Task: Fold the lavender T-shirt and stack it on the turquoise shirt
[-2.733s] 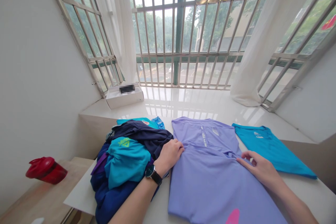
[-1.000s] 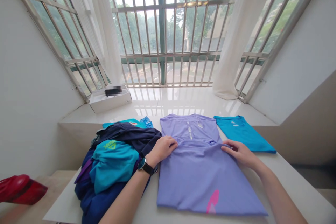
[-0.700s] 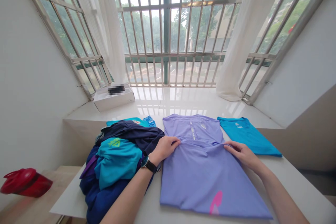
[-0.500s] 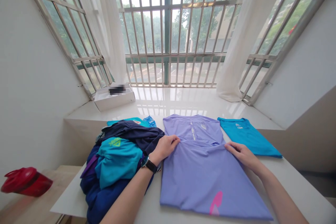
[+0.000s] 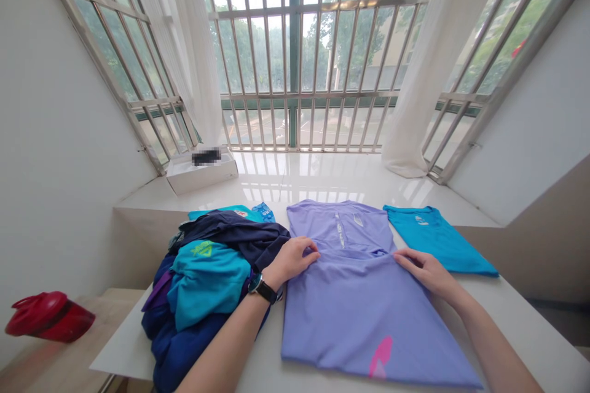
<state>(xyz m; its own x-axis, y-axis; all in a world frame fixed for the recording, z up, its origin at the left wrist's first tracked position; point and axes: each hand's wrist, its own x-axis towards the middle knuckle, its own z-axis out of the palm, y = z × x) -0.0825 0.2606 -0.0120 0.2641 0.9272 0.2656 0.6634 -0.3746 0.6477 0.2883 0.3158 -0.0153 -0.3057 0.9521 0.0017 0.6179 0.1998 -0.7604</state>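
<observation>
I have the purple shirt [image 5: 350,313] partly folded mid-desk [image 5: 530,325], its folded-over edge short of the collar. My right hand [image 5: 424,270] pinches that edge's right end; my left hand [image 5: 292,258] touches the left end, grip unclear. The blue shirt [image 5: 442,242], far right, looks done; the left pile [image 5: 207,285] lies crumpled, unfolded.

I read the lavender shirt [image 5: 359,313] as smooth, matt knit cloth with a flat pink print. Blue shirt [image 5: 445,245]: smooth cloth, slight sheen. Clothes pile [image 5: 207,288]: soft, creased cloth. Table [image 5: 124,350]: smooth, white. I'm getting mirror-like reflections off the glossy sill [image 5: 313,175]. Bars [image 5: 322,96]: shiny metal. Curtain [image 5: 412,98]: thin, sheer cloth. Red container [image 5: 50,319]: glossy, looks plastic. Wall [image 5: 55,135]: matt, smooth.
</observation>
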